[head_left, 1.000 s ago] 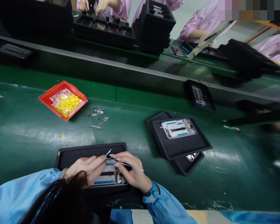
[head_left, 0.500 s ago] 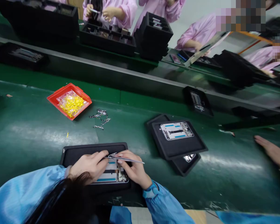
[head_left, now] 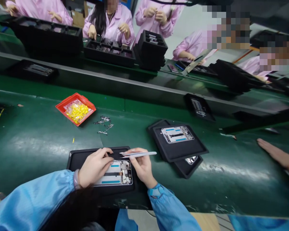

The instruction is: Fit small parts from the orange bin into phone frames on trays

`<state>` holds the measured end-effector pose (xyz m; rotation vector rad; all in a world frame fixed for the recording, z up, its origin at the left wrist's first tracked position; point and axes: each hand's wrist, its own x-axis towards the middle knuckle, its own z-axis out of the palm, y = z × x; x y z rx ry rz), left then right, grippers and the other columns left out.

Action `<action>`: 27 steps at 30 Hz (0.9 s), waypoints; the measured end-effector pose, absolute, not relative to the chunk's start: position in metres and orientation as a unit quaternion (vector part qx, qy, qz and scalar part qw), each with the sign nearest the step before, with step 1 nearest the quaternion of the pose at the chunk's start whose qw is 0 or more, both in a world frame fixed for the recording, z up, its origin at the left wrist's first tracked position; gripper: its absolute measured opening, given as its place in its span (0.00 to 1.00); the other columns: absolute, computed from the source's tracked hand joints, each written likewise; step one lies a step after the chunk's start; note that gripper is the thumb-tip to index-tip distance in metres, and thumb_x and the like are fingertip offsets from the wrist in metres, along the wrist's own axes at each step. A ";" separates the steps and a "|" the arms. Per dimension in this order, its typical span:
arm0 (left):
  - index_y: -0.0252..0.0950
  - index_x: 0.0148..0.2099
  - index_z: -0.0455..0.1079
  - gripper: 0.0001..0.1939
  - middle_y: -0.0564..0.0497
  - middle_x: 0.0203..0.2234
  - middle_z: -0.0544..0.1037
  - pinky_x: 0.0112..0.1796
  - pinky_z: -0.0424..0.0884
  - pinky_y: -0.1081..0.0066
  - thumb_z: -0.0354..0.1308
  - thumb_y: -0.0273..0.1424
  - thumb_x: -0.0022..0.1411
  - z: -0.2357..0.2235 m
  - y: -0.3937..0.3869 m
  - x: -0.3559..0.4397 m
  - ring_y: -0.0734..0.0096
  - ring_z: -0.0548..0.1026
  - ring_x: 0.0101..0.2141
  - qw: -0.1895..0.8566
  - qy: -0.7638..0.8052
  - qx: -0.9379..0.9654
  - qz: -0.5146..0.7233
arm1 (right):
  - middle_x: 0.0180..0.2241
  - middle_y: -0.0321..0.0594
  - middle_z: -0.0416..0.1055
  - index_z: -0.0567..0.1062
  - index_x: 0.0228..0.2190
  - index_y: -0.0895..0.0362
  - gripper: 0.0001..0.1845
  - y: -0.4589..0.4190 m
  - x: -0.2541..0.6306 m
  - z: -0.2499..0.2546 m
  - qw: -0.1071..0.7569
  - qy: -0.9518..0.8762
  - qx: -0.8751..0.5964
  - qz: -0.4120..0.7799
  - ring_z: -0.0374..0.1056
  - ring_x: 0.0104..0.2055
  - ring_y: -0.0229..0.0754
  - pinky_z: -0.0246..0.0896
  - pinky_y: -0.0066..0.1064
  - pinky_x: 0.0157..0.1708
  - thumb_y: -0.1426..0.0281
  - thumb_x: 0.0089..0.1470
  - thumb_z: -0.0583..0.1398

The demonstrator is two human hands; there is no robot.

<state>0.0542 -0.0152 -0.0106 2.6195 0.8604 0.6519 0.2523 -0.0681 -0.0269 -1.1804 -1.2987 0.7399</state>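
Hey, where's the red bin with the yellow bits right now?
In the head view, the red bin sits left of center on the green bench, just left of the loose silvery parts.

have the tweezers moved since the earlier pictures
Yes, the tweezers have shifted right and toward the far edge of the nearest black tray.

Phone frame [head_left: 113,178] in near tray [head_left: 74,156], left of the stacked trays [head_left: 180,147].
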 end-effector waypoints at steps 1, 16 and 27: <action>0.36 0.33 0.71 0.13 0.48 0.36 0.73 0.34 0.73 0.73 0.46 0.24 0.64 -0.009 -0.015 0.055 0.72 0.73 0.31 0.155 0.297 0.914 0.229 | 0.31 0.38 0.75 0.66 0.39 0.52 0.07 -0.067 0.253 -0.027 0.605 -0.527 -0.504 0.320 0.75 0.34 0.41 0.73 0.35 0.34 0.65 0.58 0.58; 0.32 0.38 0.65 0.13 0.44 0.38 0.70 0.37 0.74 0.71 0.41 0.17 0.60 -0.010 -0.017 0.057 0.69 0.73 0.33 0.163 0.267 0.924 0.218 | 0.26 0.35 0.74 0.63 0.38 0.52 0.10 -0.062 0.253 -0.019 0.641 -0.473 -0.506 0.332 0.76 0.28 0.41 0.74 0.31 0.26 0.62 0.57 0.59; 0.31 0.37 0.67 0.12 0.43 0.39 0.69 0.35 0.74 0.72 0.42 0.21 0.63 -0.011 -0.012 0.058 0.70 0.74 0.31 0.210 0.277 0.908 0.234 | 0.29 0.39 0.73 0.66 0.36 0.53 0.02 -0.079 0.238 -0.032 0.567 -0.596 -0.517 0.237 0.76 0.32 0.42 0.73 0.33 0.32 0.70 0.59 0.56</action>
